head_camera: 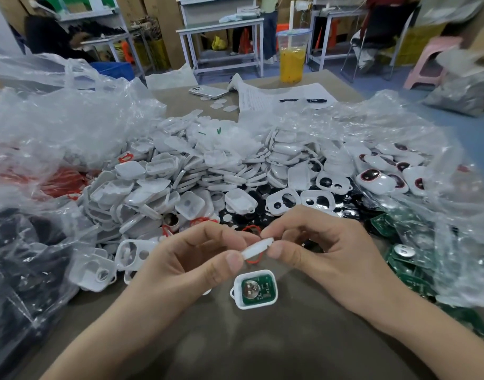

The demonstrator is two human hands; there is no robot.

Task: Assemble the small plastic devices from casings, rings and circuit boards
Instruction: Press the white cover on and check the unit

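Left hand (186, 259): reaching in nearest to me, its grip pinching the lower end of a white cover (256, 246) between thumb and forefinger
Right hand (326, 248): gripping the cover's upper end, thumb beneath and fingers curling over the top
Red ring (252, 260): peeking out under the cover's edge; how far it is sitting in, I cannot tell
Open casing (254, 289): lying on the bench (262, 338) just below the hands, with a circuit board (258, 289) facing up inside it
Step in hand: they seem to be working the ring round the cover before closing it over the board
Doing it well: I'd be walking the fingertips along the rim, keeping the ring flat and untwisted, then lining the cover up squarely with the casing before pressing
Stock: white casings (180, 174) heaping up beyond the hands, green boards (411, 275) spilling from a bag on the right
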